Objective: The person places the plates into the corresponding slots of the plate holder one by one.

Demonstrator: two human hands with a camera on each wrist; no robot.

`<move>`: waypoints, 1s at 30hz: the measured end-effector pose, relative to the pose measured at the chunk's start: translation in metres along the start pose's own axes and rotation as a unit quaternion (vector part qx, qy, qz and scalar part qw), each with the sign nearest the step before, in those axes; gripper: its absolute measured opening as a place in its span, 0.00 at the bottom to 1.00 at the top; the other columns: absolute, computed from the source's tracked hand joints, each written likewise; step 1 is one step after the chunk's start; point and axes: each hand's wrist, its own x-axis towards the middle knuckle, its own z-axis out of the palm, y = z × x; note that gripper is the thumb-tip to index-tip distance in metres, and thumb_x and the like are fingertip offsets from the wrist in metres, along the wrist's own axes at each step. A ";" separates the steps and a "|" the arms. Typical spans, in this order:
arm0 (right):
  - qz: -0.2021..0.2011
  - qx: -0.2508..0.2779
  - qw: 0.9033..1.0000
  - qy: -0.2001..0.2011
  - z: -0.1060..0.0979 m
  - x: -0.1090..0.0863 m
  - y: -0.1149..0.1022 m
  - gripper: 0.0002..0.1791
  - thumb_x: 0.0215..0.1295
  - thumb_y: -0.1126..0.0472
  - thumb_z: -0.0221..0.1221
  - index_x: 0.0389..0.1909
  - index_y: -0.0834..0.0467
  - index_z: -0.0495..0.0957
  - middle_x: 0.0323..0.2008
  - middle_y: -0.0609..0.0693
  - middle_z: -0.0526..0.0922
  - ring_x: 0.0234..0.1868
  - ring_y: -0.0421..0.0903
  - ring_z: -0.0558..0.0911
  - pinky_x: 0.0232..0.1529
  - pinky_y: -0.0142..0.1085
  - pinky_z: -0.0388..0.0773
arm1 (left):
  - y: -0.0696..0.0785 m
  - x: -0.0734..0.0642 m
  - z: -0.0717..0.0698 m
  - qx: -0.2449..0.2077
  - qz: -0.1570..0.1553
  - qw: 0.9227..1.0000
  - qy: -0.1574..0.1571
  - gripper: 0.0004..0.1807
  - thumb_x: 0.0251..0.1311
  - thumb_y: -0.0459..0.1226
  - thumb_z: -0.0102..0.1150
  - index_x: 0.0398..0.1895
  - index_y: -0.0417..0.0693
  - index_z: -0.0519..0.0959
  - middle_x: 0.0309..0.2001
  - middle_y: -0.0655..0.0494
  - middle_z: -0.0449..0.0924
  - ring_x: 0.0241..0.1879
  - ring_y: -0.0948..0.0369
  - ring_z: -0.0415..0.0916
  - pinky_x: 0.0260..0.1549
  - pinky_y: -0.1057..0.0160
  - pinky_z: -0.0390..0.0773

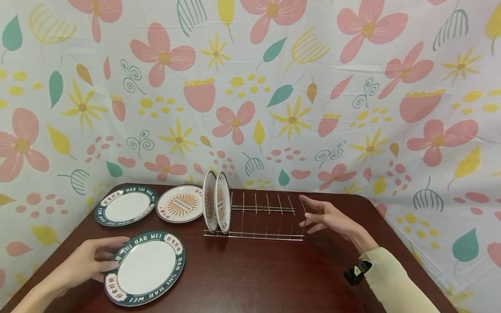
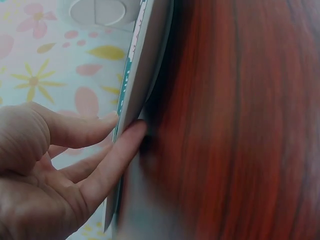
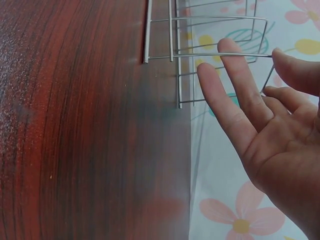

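My left hand pinches the left rim of a white plate with a dark green lettered border. In the left wrist view the thumb lies on the plate's face and the fingers behind it, with its edge tipped off the wooden surface. At the far end of a wire dish rack, my right hand holds the end wire between thumb and fingers. Several slots of the rack show bare wire. Two patterned plates, one left and one right, stand upright in its left end.
Left of the rack lies a plate with an orange sunburst. Beside it, at the back left, is another green-bordered plate. All rest on a dark red wooden table, with a flowered cloth hanging behind.
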 end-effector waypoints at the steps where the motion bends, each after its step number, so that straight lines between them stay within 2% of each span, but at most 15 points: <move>1: 0.000 -0.001 1.000 0.000 0.000 0.000 0.000 0.40 0.82 0.65 0.52 0.84 0.64 0.42 0.84 0.64 0.39 0.57 0.64 0.84 0.51 0.57 0.85 | 0.001 0.001 0.001 -0.006 -0.007 1.000 -0.002 0.36 0.61 0.25 0.70 0.72 0.25 0.67 0.63 0.21 0.71 0.51 0.39 0.82 0.29 0.49 0.89; 6: 0.002 0.004 1.000 0.000 0.000 0.001 0.001 0.39 0.82 0.66 0.52 0.84 0.64 0.42 0.84 0.63 0.39 0.57 0.63 0.85 0.51 0.57 0.85 | 0.004 0.005 0.008 -0.035 -0.016 0.999 -0.020 0.37 0.62 0.25 0.69 0.73 0.26 0.66 0.63 0.20 0.71 0.50 0.42 0.83 0.30 0.46 0.89; 13: -0.003 0.002 1.000 -0.001 0.000 0.001 0.001 0.41 0.82 0.63 0.54 0.84 0.65 0.42 0.83 0.65 0.40 0.57 0.66 0.83 0.50 0.56 0.86 | 0.016 0.008 0.015 -0.054 -0.033 0.998 -0.021 0.38 0.61 0.26 0.69 0.75 0.30 0.66 0.64 0.21 0.69 0.49 0.45 0.83 0.32 0.45 0.89; 21: 0.003 0.003 1.000 0.002 0.000 0.001 0.002 0.41 0.82 0.63 0.54 0.85 0.64 0.42 0.84 0.64 0.40 0.57 0.64 0.84 0.51 0.56 0.85 | 0.025 0.015 0.021 -0.101 -0.050 0.992 -0.059 0.45 0.63 0.27 0.67 0.79 0.24 0.54 0.61 0.30 0.74 0.48 0.49 0.83 0.35 0.44 0.89; 25: 0.002 0.004 1.000 -0.002 0.000 0.000 0.001 0.41 0.83 0.63 0.53 0.84 0.64 0.41 0.84 0.64 0.39 0.58 0.67 0.82 0.52 0.57 0.85 | 0.027 0.017 0.024 -0.118 -0.056 0.988 -0.079 0.42 0.66 0.28 0.65 0.76 0.18 0.54 0.61 0.29 0.77 0.46 0.49 0.84 0.35 0.48 0.89; 30: 0.004 0.004 1.000 0.000 -0.001 0.000 0.001 0.41 0.83 0.63 0.53 0.84 0.64 0.41 0.84 0.63 0.39 0.58 0.67 0.82 0.52 0.58 0.85 | 0.033 0.020 0.029 -0.140 -0.062 0.984 -0.089 0.39 0.69 0.29 0.63 0.75 0.20 0.55 0.61 0.34 0.78 0.46 0.48 0.84 0.37 0.51 0.89</move>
